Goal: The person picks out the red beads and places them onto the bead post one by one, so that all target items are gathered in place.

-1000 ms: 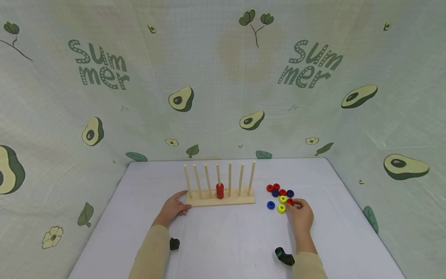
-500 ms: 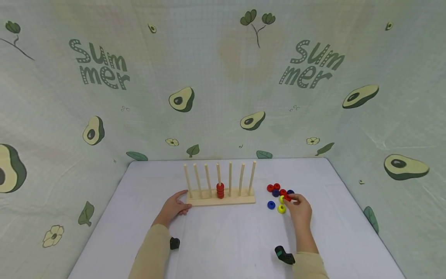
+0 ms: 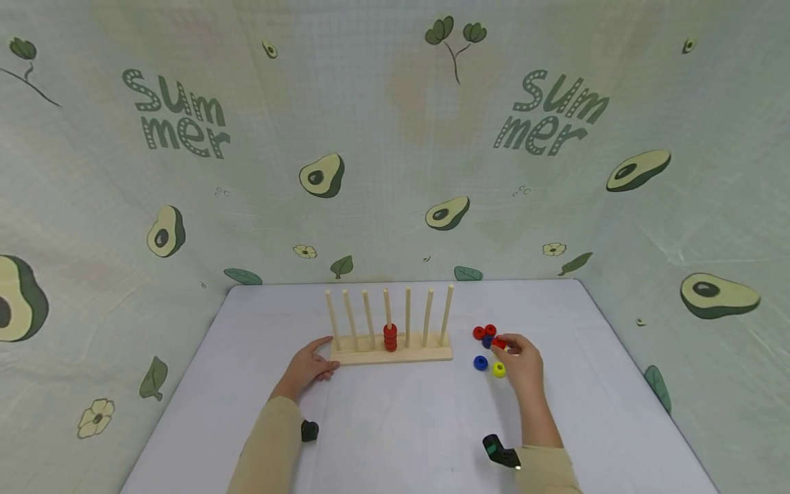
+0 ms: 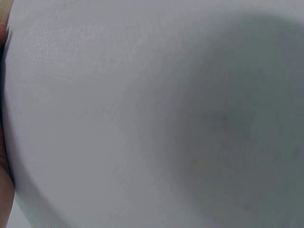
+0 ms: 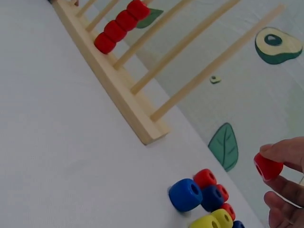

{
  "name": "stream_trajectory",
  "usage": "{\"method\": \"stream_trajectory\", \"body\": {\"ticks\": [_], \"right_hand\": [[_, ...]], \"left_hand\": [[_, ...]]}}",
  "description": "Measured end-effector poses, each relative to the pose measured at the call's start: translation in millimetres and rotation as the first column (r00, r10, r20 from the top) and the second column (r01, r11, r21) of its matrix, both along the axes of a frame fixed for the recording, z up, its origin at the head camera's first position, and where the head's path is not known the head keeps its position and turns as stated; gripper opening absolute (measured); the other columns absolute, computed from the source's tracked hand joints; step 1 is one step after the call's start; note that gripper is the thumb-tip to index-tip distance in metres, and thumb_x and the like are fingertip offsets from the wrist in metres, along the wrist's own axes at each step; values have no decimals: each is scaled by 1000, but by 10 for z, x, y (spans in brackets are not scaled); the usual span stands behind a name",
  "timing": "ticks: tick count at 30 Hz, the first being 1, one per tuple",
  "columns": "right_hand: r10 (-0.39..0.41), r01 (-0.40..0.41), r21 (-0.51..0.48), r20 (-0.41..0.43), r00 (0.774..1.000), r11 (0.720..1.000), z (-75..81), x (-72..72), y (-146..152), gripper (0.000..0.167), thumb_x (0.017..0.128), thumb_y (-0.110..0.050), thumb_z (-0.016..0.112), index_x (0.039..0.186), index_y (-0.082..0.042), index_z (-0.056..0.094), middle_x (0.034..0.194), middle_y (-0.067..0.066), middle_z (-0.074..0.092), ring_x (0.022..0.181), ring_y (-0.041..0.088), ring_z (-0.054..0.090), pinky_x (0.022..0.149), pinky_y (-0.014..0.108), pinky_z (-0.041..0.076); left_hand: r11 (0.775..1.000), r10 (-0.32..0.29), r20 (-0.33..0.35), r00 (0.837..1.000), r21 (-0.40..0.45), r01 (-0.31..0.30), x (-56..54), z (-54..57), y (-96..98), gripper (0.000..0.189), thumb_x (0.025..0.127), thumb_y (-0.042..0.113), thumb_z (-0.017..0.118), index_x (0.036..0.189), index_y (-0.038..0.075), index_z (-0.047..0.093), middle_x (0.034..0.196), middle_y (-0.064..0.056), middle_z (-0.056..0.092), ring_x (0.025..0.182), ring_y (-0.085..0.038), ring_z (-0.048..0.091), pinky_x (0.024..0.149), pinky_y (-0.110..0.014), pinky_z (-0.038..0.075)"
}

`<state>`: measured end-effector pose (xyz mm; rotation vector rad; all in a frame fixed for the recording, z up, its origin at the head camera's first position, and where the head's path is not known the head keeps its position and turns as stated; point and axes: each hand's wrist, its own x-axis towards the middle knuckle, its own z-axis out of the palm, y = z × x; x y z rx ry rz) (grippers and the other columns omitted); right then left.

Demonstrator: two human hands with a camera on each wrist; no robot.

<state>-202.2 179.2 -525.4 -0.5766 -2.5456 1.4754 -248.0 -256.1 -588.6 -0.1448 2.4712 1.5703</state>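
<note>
A wooden peg rack stands on the white table, with a stack of several red beads on its middle peg. My left hand holds the rack's left end, index finger at the back corner and thumb at the front. Thumb and fingers of my right hand pinch a red bead, raised above the loose beads in the right wrist view. Under and beside that hand lie a blue bead, a yellow bead and red beads. The hand hides some of the others in the head view.
The white tabletop extends in front of the rack. Behind it hangs a pale cloth printed with avocados and leaves. A black wrist device sits by the right sleeve, another by the left.
My right hand has lifted the red bead from the group and carried it slightly left and away from me. The left hand and the rack have stayed put.
</note>
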Motion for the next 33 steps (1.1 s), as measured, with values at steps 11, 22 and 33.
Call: {"method": "stream_trajectory", "body": {"ticks": [11, 22, 33], "right_hand": [[55, -56, -16, -74, 996, 998, 194, 42, -146, 30, 91, -14, 70, 119, -4, 64, 114, 17, 60, 103, 30, 51, 69, 22, 47], [94, -93, 8, -116, 989, 996, 398, 37, -347, 29, 91, -15, 70, 117, -5, 64, 114, 17, 58, 104, 33, 51, 85, 42, 51], [148, -150, 4, -211, 966, 989, 574, -14, -545, 26, 88, -14, 74, 112, -6, 67, 104, 13, 59, 94, 27, 52, 71, 28, 51]], "left_hand": [[1000, -7, -16, 1000, 1, 7, -6, -27, -3, 72, 80, 10, 80, 143, 7, 47, 60, -3, 63, 51, -11, 55, 53, -25, 45], [1000, 6, -14, 1000, -22, -6, 16, 28, 24, 70, 81, 9, 79, 143, 7, 47, 59, -3, 63, 50, -11, 54, 53, -25, 45], [1000, 16, -13, 1000, -18, -16, 22, 4, 28, 69, 82, 7, 79, 143, 5, 47, 59, -3, 62, 50, -10, 54, 52, -25, 45]]}}
